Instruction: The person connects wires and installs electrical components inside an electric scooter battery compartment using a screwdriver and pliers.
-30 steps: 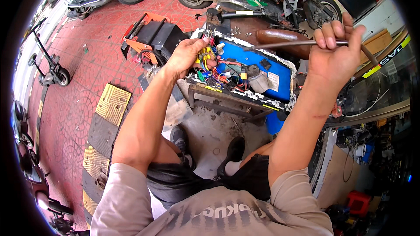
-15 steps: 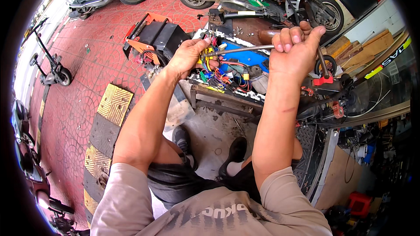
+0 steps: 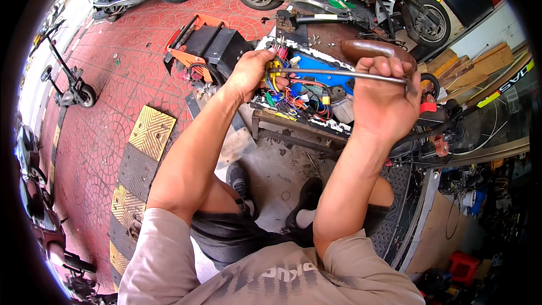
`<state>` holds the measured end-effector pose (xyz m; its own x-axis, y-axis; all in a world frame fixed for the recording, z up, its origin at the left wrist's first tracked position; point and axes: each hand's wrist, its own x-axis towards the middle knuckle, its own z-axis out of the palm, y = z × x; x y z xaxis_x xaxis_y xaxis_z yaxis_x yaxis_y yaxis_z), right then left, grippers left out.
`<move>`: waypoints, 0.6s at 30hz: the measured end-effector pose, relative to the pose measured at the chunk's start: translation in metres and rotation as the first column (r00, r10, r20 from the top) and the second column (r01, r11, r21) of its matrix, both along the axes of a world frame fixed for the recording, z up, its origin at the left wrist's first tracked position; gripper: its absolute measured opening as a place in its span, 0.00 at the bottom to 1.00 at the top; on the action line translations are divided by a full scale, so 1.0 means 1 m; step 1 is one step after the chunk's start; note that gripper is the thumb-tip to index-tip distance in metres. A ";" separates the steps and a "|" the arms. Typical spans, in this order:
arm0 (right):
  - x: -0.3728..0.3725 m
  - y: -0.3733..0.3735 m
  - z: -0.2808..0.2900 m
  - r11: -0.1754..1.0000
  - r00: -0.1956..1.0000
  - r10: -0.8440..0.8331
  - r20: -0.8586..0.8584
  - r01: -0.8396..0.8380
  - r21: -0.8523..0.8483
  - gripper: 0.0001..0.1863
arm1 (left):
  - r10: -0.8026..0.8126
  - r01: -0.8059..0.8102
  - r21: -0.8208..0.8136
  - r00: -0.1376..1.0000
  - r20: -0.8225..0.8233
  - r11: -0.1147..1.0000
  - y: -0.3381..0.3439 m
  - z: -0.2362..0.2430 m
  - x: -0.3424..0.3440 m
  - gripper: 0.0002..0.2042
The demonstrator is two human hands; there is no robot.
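Observation:
My left hand is closed around a yellow connector block with a bundle of coloured wires. A long metal T-handle wrench lies nearly level, its tip at the yellow block. At the other end, my right hand grips the wrench, palm up and fingers curled over it; the crossbar is mostly hidden there. Under both hands is an open scooter deck with ragged white sealant on its rim. Inside it sit a blue battery pack and a grey box.
A metal stand supports the deck. Beyond it are a brown seat and a partly stripped scooter. An orange and black frame stands left. Wood pieces lie right; a yellow-black ramp runs along the left floor.
My right hand has turned palm up and moved lower, bringing the wrench from a slant to nearly level. My left hand keeps hold of the yellow block. The whole view has shifted slightly.

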<state>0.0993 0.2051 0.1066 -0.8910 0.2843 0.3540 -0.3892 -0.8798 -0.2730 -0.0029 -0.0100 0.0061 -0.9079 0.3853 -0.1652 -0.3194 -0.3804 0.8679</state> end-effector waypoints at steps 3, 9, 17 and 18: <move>0.023 0.004 0.005 0.986 0.996 0.021 0.084 -0.006 -0.169 0.14 | 0.065 -0.065 -0.042 0.998 -0.013 0.997 0.006 0.000 0.004 0.16; 0.041 0.007 0.004 0.997 0.996 0.075 -0.039 -0.075 -0.003 0.12 | 0.156 -0.171 -0.248 0.984 -0.081 0.953 0.025 0.007 0.004 0.25; 0.052 0.008 -0.007 0.996 0.989 -0.083 0.120 0.085 -0.012 0.11 | 0.086 -0.066 -0.186 0.991 0.105 0.980 0.029 0.009 -0.004 0.26; 0.053 0.011 -0.012 0.997 0.992 -0.070 0.108 0.073 -0.025 0.11 | 0.088 -0.070 -0.171 0.991 0.104 0.983 0.030 0.009 -0.004 0.25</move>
<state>0.1520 0.2159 0.0945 -0.9004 0.3572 0.2486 -0.4212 -0.8589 -0.2913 -0.0069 0.0202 0.0153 -0.9068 0.2717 -0.3225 -0.3919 -0.2611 0.8822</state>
